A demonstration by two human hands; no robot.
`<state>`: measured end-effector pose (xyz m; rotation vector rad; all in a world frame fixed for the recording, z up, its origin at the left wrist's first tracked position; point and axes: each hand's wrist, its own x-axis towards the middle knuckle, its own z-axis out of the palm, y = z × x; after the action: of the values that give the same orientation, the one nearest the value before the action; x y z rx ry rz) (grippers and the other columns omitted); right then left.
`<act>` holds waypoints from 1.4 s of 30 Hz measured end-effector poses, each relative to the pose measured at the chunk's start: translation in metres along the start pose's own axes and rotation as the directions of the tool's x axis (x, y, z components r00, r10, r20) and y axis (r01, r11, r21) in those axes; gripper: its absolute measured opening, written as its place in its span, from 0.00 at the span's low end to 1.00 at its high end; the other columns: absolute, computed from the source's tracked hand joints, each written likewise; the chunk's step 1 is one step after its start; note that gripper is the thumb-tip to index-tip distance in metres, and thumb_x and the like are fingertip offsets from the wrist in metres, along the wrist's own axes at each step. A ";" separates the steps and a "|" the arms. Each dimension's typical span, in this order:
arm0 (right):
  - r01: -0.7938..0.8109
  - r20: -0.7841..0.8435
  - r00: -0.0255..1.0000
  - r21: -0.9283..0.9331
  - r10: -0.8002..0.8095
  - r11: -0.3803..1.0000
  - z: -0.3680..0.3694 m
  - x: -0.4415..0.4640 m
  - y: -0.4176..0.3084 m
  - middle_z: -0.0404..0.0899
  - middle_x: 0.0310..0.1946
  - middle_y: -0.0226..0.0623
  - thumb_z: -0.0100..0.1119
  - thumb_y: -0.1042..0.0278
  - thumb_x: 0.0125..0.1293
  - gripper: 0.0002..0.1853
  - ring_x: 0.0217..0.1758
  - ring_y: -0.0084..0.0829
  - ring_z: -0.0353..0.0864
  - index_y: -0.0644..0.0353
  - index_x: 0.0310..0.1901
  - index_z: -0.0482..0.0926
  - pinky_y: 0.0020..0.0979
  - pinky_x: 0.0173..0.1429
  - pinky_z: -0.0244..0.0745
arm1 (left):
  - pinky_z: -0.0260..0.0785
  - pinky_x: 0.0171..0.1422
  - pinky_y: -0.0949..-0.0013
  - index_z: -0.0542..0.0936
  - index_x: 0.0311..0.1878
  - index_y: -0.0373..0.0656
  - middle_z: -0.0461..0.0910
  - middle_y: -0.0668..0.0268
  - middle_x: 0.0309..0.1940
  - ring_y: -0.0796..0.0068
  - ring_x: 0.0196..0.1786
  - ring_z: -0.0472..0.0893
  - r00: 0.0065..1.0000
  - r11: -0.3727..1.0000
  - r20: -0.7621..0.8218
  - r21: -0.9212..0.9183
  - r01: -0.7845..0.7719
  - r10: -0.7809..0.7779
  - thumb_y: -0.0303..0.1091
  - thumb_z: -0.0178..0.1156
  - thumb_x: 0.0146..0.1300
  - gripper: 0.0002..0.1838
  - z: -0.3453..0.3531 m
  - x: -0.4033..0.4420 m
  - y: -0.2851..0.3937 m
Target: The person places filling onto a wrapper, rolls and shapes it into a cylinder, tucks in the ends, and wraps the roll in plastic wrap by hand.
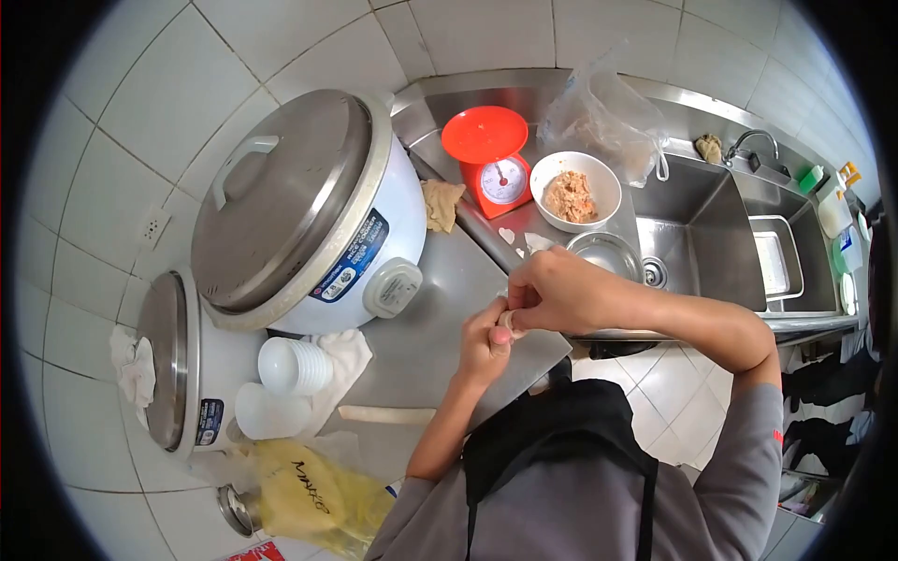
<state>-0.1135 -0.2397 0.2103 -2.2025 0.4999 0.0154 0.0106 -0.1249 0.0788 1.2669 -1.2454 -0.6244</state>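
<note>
My left hand [484, 344] and my right hand [567, 294] meet over the front edge of the steel counter [449, 299]. Pinched between the fingers of both is a small pale piece of dough [508, 321], mostly covered by them. Just beyond my right hand stands a round metal bowl [606, 251], partly hidden by the wrist. Behind it, a white bowl [597, 167] holds a pinkish minced filling [570, 197]. Thin white pieces [537, 242] lie on the steel near my knuckles.
A red kitchen scale [485, 140] and a clear plastic bag [599, 117] stand at the back. Large rice cooker [374, 224] at left, stacked white cups [295, 365], a long pale strip [386, 413] and a yellow bag [313, 491] nearer. Steel sink [687, 220] at right.
</note>
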 end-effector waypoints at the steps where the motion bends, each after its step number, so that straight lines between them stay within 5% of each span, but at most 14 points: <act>1: 0.025 -0.012 1.000 0.019 -0.025 1.000 -0.001 0.000 0.002 0.81 0.24 0.43 0.66 0.64 0.52 0.14 0.29 0.32 0.82 0.69 0.31 0.81 0.30 0.38 0.76 | 0.61 0.26 0.77 0.74 0.33 0.35 0.71 0.70 0.20 0.83 0.22 0.70 1.000 1.000 0.004 0.000 -0.001 0.001 0.57 0.43 0.70 0.29 0.000 0.001 0.000; 6: 0.098 -0.024 0.995 0.063 -0.097 0.993 -0.011 0.000 0.003 0.82 0.25 0.42 0.64 0.67 0.53 0.12 0.30 0.30 0.83 0.69 0.32 0.81 0.29 0.38 0.77 | 0.61 0.26 0.77 0.74 0.33 0.34 0.72 0.69 0.20 0.83 0.22 0.70 1.000 0.987 -0.004 -0.158 0.027 -0.028 0.54 0.45 0.70 0.27 0.001 0.003 0.008; 13: 0.047 0.003 0.999 -0.031 -0.047 0.998 -0.003 0.003 -0.002 0.82 0.24 0.41 0.65 0.67 0.53 0.11 0.29 0.33 0.82 0.68 0.30 0.81 0.30 0.39 0.76 | 0.62 0.26 0.78 0.75 0.36 0.33 0.74 0.68 0.22 0.82 0.23 0.71 1.000 0.991 0.005 -0.135 -0.028 0.028 0.54 0.46 0.70 0.27 0.005 0.000 -0.010; 16: 0.102 0.011 0.995 -0.081 -0.102 0.991 -0.009 0.002 -0.007 0.81 0.26 0.42 0.64 0.67 0.53 0.10 0.32 0.36 0.82 0.67 0.31 0.81 0.32 0.41 0.76 | 0.62 0.26 0.77 0.75 0.36 0.34 0.73 0.68 0.21 0.82 0.22 0.71 0.997 0.992 0.006 -0.098 0.081 -0.081 0.65 0.42 0.66 0.35 0.006 0.000 0.006; 18: 0.123 0.038 0.992 -0.090 -0.120 0.988 -0.012 0.005 -0.008 0.81 0.27 0.43 0.64 0.67 0.53 0.10 0.34 0.37 0.82 0.66 0.31 0.81 0.33 0.42 0.75 | 0.64 0.27 0.75 0.73 0.30 0.37 0.72 0.70 0.20 0.82 0.23 0.71 0.985 0.928 0.064 -0.333 0.170 -0.158 0.74 0.39 0.56 0.41 0.005 0.001 0.016; 20: 0.331 0.090 0.942 -0.103 -0.323 0.938 -0.009 0.011 -0.005 0.81 0.27 0.47 0.62 0.72 0.50 0.08 0.36 0.43 0.82 0.68 0.29 0.81 0.37 0.41 0.75 | 0.64 0.27 0.75 0.73 0.31 0.37 0.72 0.70 0.20 0.82 0.23 0.71 0.980 0.928 0.154 -0.332 0.170 -0.125 0.75 0.39 0.56 0.41 0.000 0.000 0.004; 23: 0.179 0.190 0.971 -0.160 -0.148 0.971 -0.004 0.017 -0.010 0.81 0.29 0.48 0.61 0.73 0.50 0.08 0.36 0.44 0.82 0.68 0.30 0.81 0.36 0.42 0.75 | 0.63 0.27 0.75 0.72 0.34 0.37 0.71 0.70 0.20 0.82 0.22 0.70 0.962 0.932 0.254 -0.314 0.180 -0.100 0.76 0.37 0.54 0.42 0.001 -0.002 -0.002; 27: 0.201 0.164 0.971 -0.186 -0.172 0.962 -0.005 0.016 -0.008 0.82 0.31 0.46 0.58 0.75 0.52 0.08 0.35 0.43 0.82 0.67 0.33 0.82 0.36 0.43 0.75 | 0.62 0.26 0.75 0.72 0.40 0.38 0.70 0.70 0.19 0.82 0.20 0.68 0.966 0.907 0.212 -0.362 0.217 -0.146 0.80 0.31 0.49 0.47 0.002 -0.006 -0.001; 29: 0.390 -0.009 0.921 -0.008 -0.391 0.921 -0.017 0.009 -0.007 0.79 0.30 0.39 0.60 0.75 0.56 0.07 0.39 0.37 0.79 0.64 0.36 0.83 0.34 0.44 0.75 | 0.62 0.25 0.75 0.72 0.42 0.38 0.70 0.70 0.19 0.82 0.20 0.68 0.968 0.893 0.196 -0.391 0.225 -0.158 0.81 0.28 0.48 0.49 -0.001 -0.003 0.006; 30: 0.339 -0.059 0.940 0.029 -0.337 0.940 -0.020 0.003 -0.010 0.79 0.34 0.39 0.58 0.79 0.57 0.08 0.40 0.37 0.79 0.64 0.38 0.82 0.34 0.43 0.76 | 0.61 0.25 0.75 0.72 0.43 0.38 0.70 0.70 0.19 0.82 0.20 0.67 0.968 0.876 0.185 -0.420 0.234 -0.170 0.82 0.26 0.46 0.51 -0.003 -0.001 0.010; 34: 0.458 -0.001 0.889 -0.032 -0.458 0.889 -0.001 -0.002 0.000 0.77 0.41 0.42 0.61 0.79 0.54 0.08 0.40 0.40 0.79 0.65 0.38 0.82 0.36 0.44 0.75 | 0.62 0.25 0.75 0.72 0.47 0.37 0.70 0.69 0.21 0.82 0.20 0.68 0.953 0.800 0.209 -0.520 0.300 -0.221 0.83 0.24 0.45 0.54 -0.003 0.000 0.008; 41: 0.394 -0.314 0.884 0.104 -0.345 0.913 -0.008 -0.009 0.017 0.79 0.42 0.39 0.60 0.73 0.59 0.09 0.39 0.36 0.80 0.66 0.41 0.82 0.34 0.42 0.74 | 0.64 0.26 0.75 0.68 0.34 0.45 0.67 0.73 0.19 0.81 0.20 0.69 0.955 0.723 0.297 -0.664 0.191 0.021 0.80 0.47 0.40 0.42 -0.012 0.000 -0.010; 42: 0.498 -0.373 0.802 -0.016 -0.467 0.867 0.002 -0.008 0.036 0.80 0.44 0.40 0.63 0.67 0.60 0.18 0.40 0.34 0.78 0.63 0.51 0.78 0.33 0.44 0.73 | 0.64 0.27 0.74 0.66 0.31 0.48 0.66 0.74 0.18 0.79 0.20 0.69 0.949 0.708 0.314 -0.675 0.207 0.023 0.79 0.51 0.38 0.39 -0.014 0.000 -0.012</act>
<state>-0.1329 -0.2555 0.1839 -2.1956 0.1137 -0.6935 0.0265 -0.1230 0.0694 0.5895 -1.0174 -1.2709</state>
